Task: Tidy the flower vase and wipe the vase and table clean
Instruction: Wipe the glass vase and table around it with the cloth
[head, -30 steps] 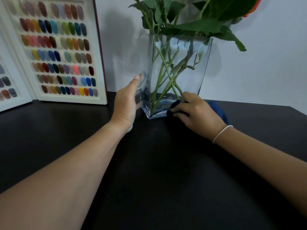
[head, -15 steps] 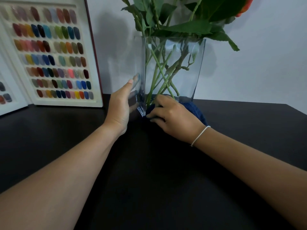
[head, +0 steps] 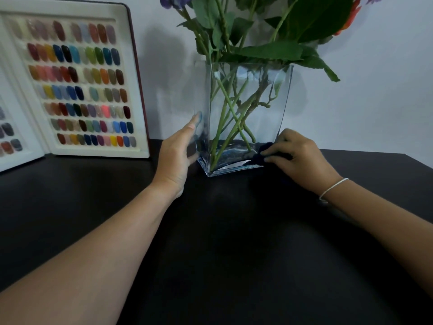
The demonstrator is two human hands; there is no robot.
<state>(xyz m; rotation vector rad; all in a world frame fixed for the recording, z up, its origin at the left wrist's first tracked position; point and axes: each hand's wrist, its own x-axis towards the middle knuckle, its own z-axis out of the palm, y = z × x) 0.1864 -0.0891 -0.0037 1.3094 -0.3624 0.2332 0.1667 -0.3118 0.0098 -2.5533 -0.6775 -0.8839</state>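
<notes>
This looks like a nail salon. An open display book of painted nail-colour swatches (head: 79,90) stands at the back left of the dark counter (head: 222,242), against a plain white wall (head: 375,90). A glass vase of flowers (head: 246,113) sits beside it, as a reception desk might have.

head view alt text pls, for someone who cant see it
A person's left hand rests flat against the side of a clear glass vase of green-stemmed flowers while the right hand presses a dark blue cloth to its base. The vase stands on a black table, beside a nail colour chart.
</notes>
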